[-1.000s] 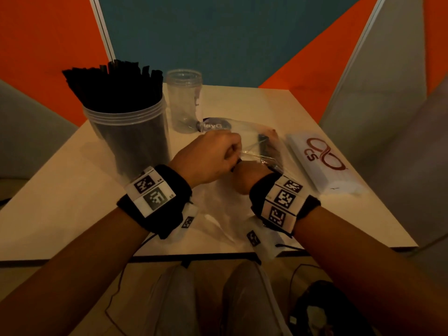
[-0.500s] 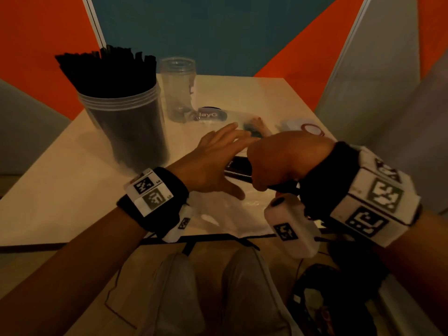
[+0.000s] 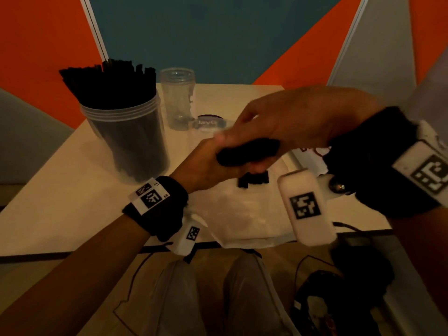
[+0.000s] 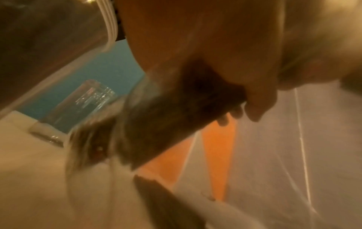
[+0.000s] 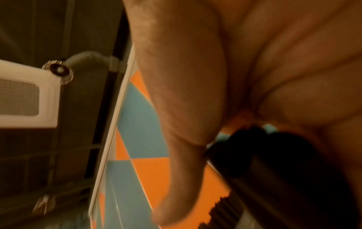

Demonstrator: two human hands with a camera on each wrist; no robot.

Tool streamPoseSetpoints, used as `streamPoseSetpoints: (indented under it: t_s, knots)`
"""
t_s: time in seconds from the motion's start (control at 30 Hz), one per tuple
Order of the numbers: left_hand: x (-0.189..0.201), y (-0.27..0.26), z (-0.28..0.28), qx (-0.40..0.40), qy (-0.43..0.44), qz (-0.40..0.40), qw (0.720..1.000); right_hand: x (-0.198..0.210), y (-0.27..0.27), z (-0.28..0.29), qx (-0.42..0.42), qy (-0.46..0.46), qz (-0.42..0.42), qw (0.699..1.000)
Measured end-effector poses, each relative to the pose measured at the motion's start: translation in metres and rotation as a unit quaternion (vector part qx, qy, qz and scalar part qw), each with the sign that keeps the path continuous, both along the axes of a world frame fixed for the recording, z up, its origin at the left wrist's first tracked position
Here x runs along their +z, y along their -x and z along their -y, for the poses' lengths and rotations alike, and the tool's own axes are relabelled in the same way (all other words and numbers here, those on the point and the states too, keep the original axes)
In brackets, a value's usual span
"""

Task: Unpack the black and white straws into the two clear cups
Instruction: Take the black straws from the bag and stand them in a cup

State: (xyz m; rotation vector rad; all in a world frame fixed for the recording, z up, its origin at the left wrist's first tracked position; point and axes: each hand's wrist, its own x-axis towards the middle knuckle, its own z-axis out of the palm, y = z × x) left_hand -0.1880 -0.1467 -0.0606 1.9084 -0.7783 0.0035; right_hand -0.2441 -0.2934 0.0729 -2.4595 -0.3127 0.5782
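Note:
A bundle of black straws (image 3: pixel 247 152) hangs over the table's middle, gripped from above by my right hand (image 3: pixel 269 132). In the right wrist view my thumb (image 5: pixel 186 108) and fingers wrap those black straws (image 5: pixel 274 162). My left hand (image 3: pixel 208 166) curls round the clear plastic bag (image 3: pixel 242 214) at the bundle's near end; the left wrist view shows its fingers (image 4: pixel 254 100) round the bagged dark bundle (image 4: pixel 176 116). A few straw ends (image 3: pixel 253 181) poke out below. The large clear cup (image 3: pixel 123 132) at left is packed with black straws. The small clear cup (image 3: pixel 178 98) behind it holds nothing.
A white packet with a red logo (image 3: pixel 312 151) lies at the table's right, mostly hidden by my right hand. A dark round label (image 3: pixel 209 122) sits near the small cup. The table's front edge (image 3: pixel 72 251) runs just below my wrists; my knees and cables are beneath.
My right hand has lifted the black bundle higher and toward the middle. My left hand, flat on the bag before, now curls round it.

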Motion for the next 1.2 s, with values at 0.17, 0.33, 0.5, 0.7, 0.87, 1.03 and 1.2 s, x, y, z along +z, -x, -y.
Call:
streamPoseSetpoints:
  t_s: [0.17,0.33,0.5,0.7,0.87,1.03,1.2]
  knots:
    - [-0.001,-0.007,-0.008,0.057,0.051,-0.070,0.995,-0.007,-0.008,0.015,-0.029,-0.257,-0.008,0.966]
    - [-0.001,-0.011,-0.009,0.042,0.076,-0.046,0.995,-0.058,-0.030,-0.012,-0.060,-0.215,0.142,0.964]
    - [-0.003,-0.011,-0.002,0.020,0.079,-0.036,0.996,-0.089,-0.046,-0.037,-0.111,-0.367,0.208,0.900]
    - [-0.002,-0.023,-0.026,0.007,-0.114,-0.032,0.993,-0.071,-0.051,-0.026,-0.116,-0.445,0.261,0.848]
    - [0.008,-0.019,-0.035,-0.034,-0.156,-0.024,0.987,-0.090,-0.051,-0.032,-0.125,-0.439,0.214,0.863]
    - [0.016,-0.014,-0.034,-0.027,-0.157,-0.040,0.986,-0.090,-0.051,-0.037,-0.130,-0.495,0.194,0.837]
    - [0.019,-0.009,-0.025,-0.008,-0.020,-0.060,0.998,-0.082,-0.046,-0.047,-0.126,-0.548,0.182,0.807]
